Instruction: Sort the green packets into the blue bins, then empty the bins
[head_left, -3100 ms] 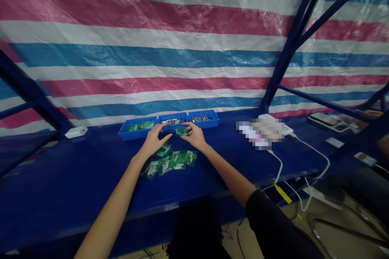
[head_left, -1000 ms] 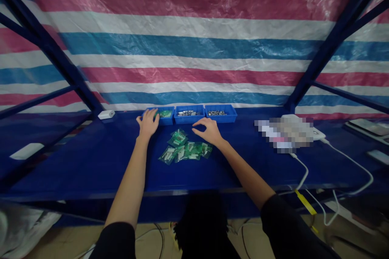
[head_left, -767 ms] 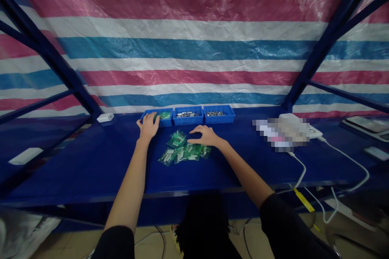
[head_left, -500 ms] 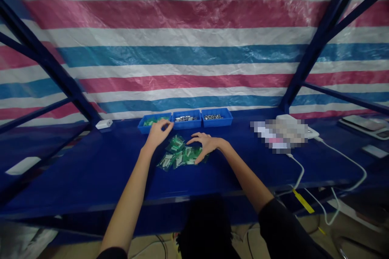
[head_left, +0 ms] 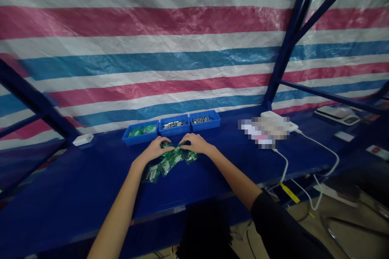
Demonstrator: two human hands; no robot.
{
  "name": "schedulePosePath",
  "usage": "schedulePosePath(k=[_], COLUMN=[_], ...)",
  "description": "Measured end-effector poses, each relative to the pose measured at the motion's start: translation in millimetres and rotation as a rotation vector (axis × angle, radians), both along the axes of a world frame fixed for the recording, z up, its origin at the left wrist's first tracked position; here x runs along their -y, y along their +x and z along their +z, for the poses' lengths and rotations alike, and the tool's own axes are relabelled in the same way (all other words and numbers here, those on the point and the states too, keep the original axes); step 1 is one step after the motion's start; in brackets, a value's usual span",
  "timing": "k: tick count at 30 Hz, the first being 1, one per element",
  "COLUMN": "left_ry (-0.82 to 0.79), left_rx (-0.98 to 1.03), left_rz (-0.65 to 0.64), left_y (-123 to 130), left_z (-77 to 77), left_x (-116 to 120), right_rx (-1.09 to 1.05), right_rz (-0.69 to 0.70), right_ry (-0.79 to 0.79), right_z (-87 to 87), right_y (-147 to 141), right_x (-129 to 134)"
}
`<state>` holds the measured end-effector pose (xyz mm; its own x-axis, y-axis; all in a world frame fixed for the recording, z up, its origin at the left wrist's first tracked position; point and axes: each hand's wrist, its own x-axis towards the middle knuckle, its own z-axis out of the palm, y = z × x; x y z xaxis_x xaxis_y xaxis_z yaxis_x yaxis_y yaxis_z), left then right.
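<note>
Several small clear plastic packets point(head_left: 165, 164) with green markings and pale pieces inside lie in a loose pile on the blue table. At the pile's upper left, my left hand point(head_left: 156, 149) curls its fingers and thumb around some packets. My right hand point(head_left: 196, 144) bends over the upper right side, its thumb and fingers closed on packets there. The fingertips of both hands nearly meet, and they partly hide the packets under them. Just behind the hands stands a blue bin point(head_left: 140, 140) holding similar green packets.
Beside that bin are a blue bin point(head_left: 174, 131) of metal pieces and another blue bin point(head_left: 206, 125) of small metal parts. A white adapter point(head_left: 83, 140) lies left. Rightward are a white device point(head_left: 275, 118) with a cable point(head_left: 326, 143), a blurred-out item, and a scale point(head_left: 337, 115).
Both hands have come down and inward onto the packets, drawing closer together. The packets have been pushed together and shifted. The view has turned slightly to the right.
</note>
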<state>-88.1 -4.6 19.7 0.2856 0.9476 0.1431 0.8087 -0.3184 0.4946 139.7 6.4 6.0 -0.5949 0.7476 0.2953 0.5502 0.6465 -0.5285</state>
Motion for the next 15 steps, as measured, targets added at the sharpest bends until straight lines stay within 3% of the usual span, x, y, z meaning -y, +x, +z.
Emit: schedulePosePath(k=[4, 8, 12, 15], left_ry=[0.042, 0.114, 0.124, 0.110], left_rx=[0.040, 0.240, 0.432, 0.482], left_rz=[0.009, 0.123, 0.038, -0.011], left_y=[5, 11, 23, 31], left_z=[-6.7, -4.7, 4.4, 7.4], left_x=[-8, -10, -2, 3], right_rx=[-0.152, -0.430, -0.765, -0.866], right_rz=[-0.135, -0.217, -0.159, -0.123], right_ry=[0.039, -0.067, -0.290, -0.396], right_z=[2.3, 1.7, -1.7, -3.5], right_y=[-4, -7, -13, -18], right_x=[0, -6, -11, -11])
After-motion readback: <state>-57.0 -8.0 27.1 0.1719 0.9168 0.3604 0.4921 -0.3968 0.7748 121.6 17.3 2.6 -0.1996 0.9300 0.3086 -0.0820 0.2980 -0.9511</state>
